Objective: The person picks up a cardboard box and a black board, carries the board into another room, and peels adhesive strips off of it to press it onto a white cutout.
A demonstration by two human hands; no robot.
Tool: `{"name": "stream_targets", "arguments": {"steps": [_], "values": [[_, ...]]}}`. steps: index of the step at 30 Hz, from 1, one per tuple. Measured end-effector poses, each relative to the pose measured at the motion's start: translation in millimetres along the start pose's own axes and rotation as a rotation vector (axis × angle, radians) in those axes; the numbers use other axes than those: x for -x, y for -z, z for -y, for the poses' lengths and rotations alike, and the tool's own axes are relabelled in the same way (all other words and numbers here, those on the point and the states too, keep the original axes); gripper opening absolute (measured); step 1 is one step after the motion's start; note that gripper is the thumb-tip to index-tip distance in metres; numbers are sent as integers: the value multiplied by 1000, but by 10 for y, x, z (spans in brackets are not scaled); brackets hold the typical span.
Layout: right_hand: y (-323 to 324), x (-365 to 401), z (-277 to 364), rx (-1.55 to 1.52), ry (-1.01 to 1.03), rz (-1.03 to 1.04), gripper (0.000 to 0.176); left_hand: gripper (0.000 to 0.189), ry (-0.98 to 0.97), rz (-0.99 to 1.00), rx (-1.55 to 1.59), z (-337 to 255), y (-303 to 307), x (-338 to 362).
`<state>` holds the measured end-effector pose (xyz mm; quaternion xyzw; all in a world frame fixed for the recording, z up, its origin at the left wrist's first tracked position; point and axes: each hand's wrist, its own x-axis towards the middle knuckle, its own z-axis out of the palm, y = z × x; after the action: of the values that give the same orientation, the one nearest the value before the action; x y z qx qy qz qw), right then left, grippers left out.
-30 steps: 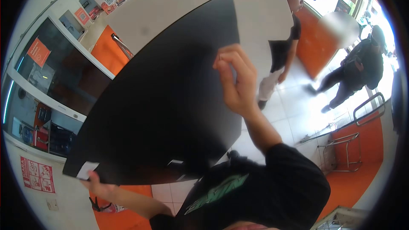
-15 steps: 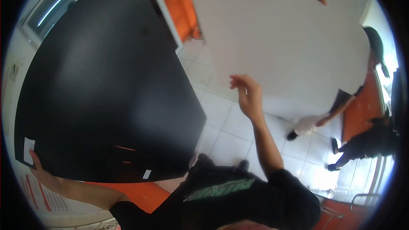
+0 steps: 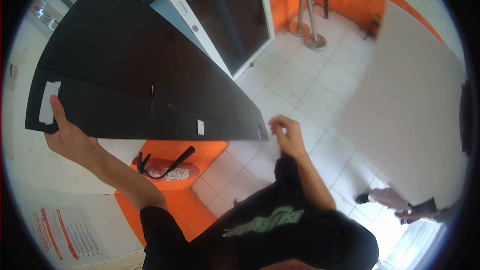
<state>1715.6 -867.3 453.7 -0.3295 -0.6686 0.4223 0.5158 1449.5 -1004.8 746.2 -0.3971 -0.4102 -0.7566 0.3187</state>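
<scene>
Gripping black panel (image 3: 140,80) at its corner, left hand (image 3: 70,140), right hand (image 3: 289,137) empty, fingers half curled, beside far corner.

Shop lobby: queue posts (image 3: 311,15), glass door (image 3: 225,15).

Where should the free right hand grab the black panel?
The black panel is thin and tilted, with the left hand on one lower corner. Probably pinch the opposite lower corner from below; the right hand is open just beside it.
</scene>
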Motion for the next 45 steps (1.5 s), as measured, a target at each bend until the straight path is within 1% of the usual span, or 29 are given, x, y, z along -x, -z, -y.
{"name": "stream_targets", "arguments": {"steps": [3, 4, 5, 6, 7, 8, 9, 11, 12, 13, 14, 16, 17, 18, 20, 22, 24, 25, 27, 29, 31, 35, 36, 39, 41, 42, 43, 44, 45], "values": [[-502, 147, -869, -51, -106, -16, 18, 30, -90, -85, -175, 576, 264, 338], [-561, 184, -1095, -57, -158, -6, 19, 28, -41, -118, -264, 658, 343, 388], [-643, 203, -1310, -59, -207, 2, 19, 27, -83, -127, -272, 727, 398, 460], [-720, 203, -1480, -72, -153, -9, 19, 27, -127, -139, -282, 696, 405, 512], [-1064, 46, -1876, -58, -118, -10, 19, 26, -159, -144, -284, 1195, 457, 665], [-1256, -13, -2064, -61, -84, -2, 18, 26, -75, -186, -384, 1360, 552, 752], [-1386, -60, -2172, -61, -46, 4, 18, 26, -205, -185, -392, 1430, 595, 791], [-1687, -204, -2275, 32, 38, 95, 19, 25, -316, -202, -362, 1589, 845, 744], [-1888, -236, -2383, 26, 59, 233, 30, 22, -424, -166, -352, 1660, 1069, 682], [-2183, -223, -2455, 40, 200, 324, 44, 42, -442, -92, -386, 1693, 1293, 695], [-2446, -1079, -1919, 65, 238, 429, 60, 64, -385, 57, -440, 2097, 488, -191], [-3135, -1201, -1672, 126, 304, 701, 93, 69, -220, 22, -540, 2051, 274, -176], [-3482, -1327, -1672, 125, 371, 713, 100, 72, -137, 10, -590, 2026, 162, -174], [-3783, -1490, -1664, 133, 447, 723, 108, 70, -158, 16, -596, 2193, -73, -271], [-4355, -1713, -1561, 56, 365, 673, 104, 67, -265, 112, -517, 2707, -314, -534], [-4907, -1747, -1664, 19, 293, 621, 99, 59, -186, 176, -534, 3269, -385, -807], [-5327, -1905, -1836, 49, 371, 542, 94, 50, -212, 88, -691, 3426, -455, -834], [-5515, -1990, -1879, 28, 361, 533, 92, 47, -357, 68, -782, 3613, -407, -728], [-5893, -2157, -1866, -28, 324, 483, 91, 45, -455, 95, -710, 3915, -253, -974], [-6230, -2631, -1835, -46, 397, 427, 90, 44, -359, 143, -503, 4345, -191, -1427], [-6559, -3128, -1916, -52, 407, 389, 88, 41, -307, 153, -484, 4950, -277, -1699], [-6845, -3938, -1940, -51, 433, 291, 81, 37, -295, 145, -427, 5659, -527, -2015], [-7102, -4335, -2001, -43, 463, 218, 80, 35, -307, 137, -384, 5906, -541, -2168], [-7368, -4821, -2234, 13, 418, 41, 75, 33, -307, 165, -318, 6247, -738, -2385], [-7642, -5047, -2481, 6, 313, 65, 73, 31, -309, 182, -266, 6302, -877, -2590], [-7391, -4365, -2433, -45, 234, 131, 72, 30, -298, 210, -271, 6026, -848, -2533], [-7497, -4826, -2463, -73, 192, 175, 71, 30, -268, 216, -236, 6716, -1414, -2864], [-8046, -5951, -2595, -16, 141, 151, 71, 29, -237, 221, -201, 7418, -1981, -3187], [-8458, -6445, -2784, 6, 82, 126, 71, 32, -189, 252, -93, 7988, -2222, -3325]]}}
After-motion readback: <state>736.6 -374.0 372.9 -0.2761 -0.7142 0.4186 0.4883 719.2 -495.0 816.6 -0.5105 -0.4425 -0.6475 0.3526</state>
